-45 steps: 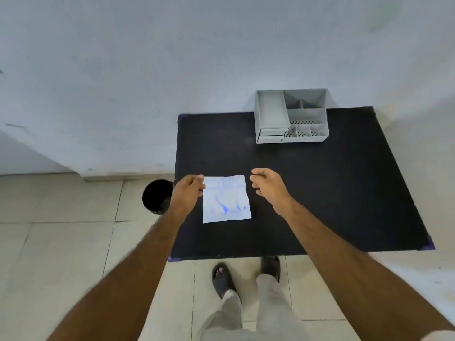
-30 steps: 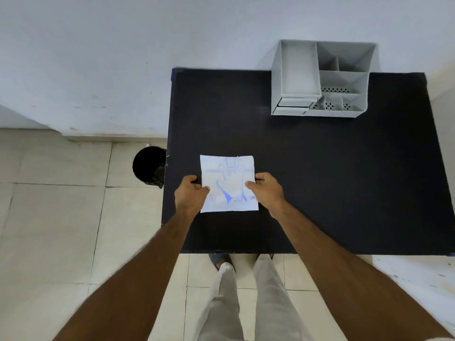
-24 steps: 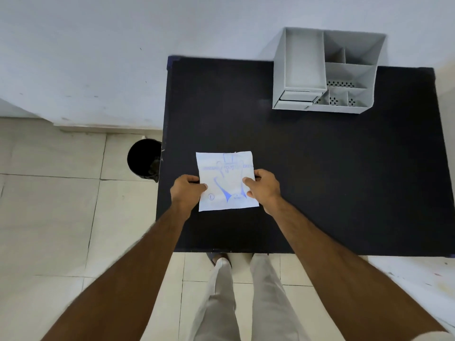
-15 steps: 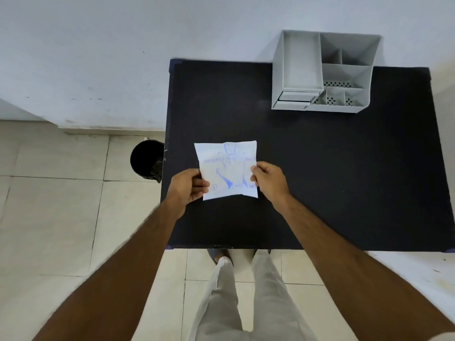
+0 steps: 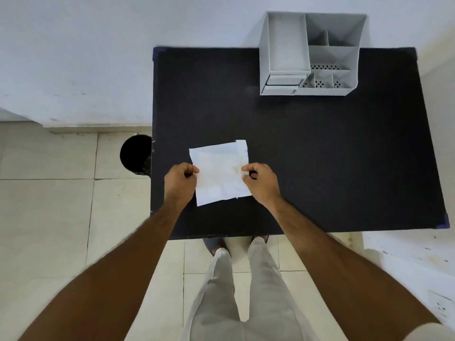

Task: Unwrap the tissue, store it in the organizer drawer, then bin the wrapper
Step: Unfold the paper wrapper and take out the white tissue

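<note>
Hands flip the packet, plain side now up

Both hands pinch the tissue packet at its side edges: left hand shut on the left edge, right hand shut on the right edge, fingers curled tight, not spread. The packet is held just above the near-middle of the black tabletop, slightly tilted.

What has changed: half a second ago the blue-printed face was up; now a plain white face shows, with only a narrow folded strip along the far right edge carrying a trace of blue print (so it has been turned over). The hands have kept their side grips through the turn.

Meaning for the task, as a judgement: this is still the unwrap step, and the flip probably exposes the seam or flap to peel. I cannot tell whether the wrapper is open yet; no tissue is visible apart from it.

Nothing is stored yet. The grey organizer stands at the far edge of the tabletop, well apart from the hands, its small drawer at the lower left front looking shut or barely out. The black bin sits on the floor just beside the tabletop's left edge.
</note>
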